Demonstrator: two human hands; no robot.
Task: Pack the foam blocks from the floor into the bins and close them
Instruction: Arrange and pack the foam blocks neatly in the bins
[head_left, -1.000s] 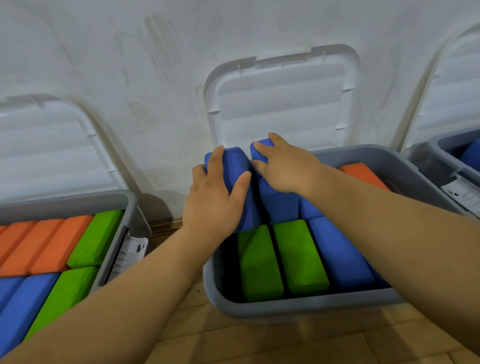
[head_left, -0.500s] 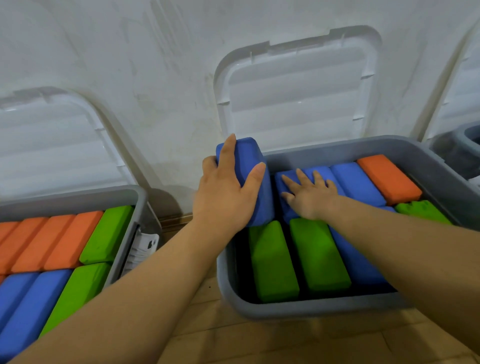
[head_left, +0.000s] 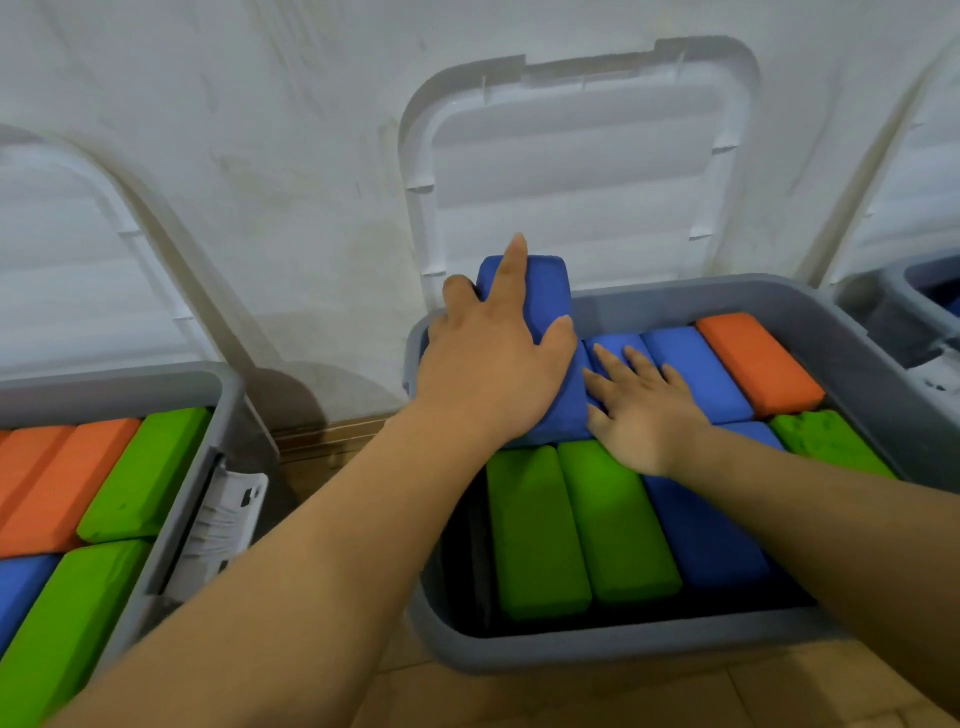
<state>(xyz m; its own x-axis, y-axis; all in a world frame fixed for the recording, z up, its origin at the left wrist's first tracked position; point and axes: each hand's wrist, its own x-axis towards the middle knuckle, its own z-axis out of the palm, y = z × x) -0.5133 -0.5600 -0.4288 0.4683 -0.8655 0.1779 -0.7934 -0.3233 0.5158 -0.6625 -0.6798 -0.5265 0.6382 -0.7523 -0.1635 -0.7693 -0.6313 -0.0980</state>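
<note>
My left hand (head_left: 493, 364) grips a blue foam block (head_left: 540, 291) that stands tilted at the back left corner of the middle grey bin (head_left: 597, 652). Its far end rises above the bin's rim. My right hand (head_left: 641, 410) lies flat, fingers straight, pressing on a blue block (head_left: 618, 343) in the back row. Beside that are another blue block (head_left: 696, 369) and an orange block (head_left: 758, 361). In front lie two green blocks (head_left: 576, 525), a blue block (head_left: 711, 535) and a green block (head_left: 826, 441). The bin's white lid (head_left: 576, 166) stands open against the wall.
A second grey bin (head_left: 208, 431) at the left holds orange, green and blue blocks; its lid (head_left: 62, 260) leans on the wall. A third bin (head_left: 898, 296) shows at the right edge. The white wall is right behind the bins. Wooden floor (head_left: 571, 701) lies in front.
My right hand let its blue block down flat into the back row and now presses on it. My left hand keeps the tilted blue block at the back left corner.
</note>
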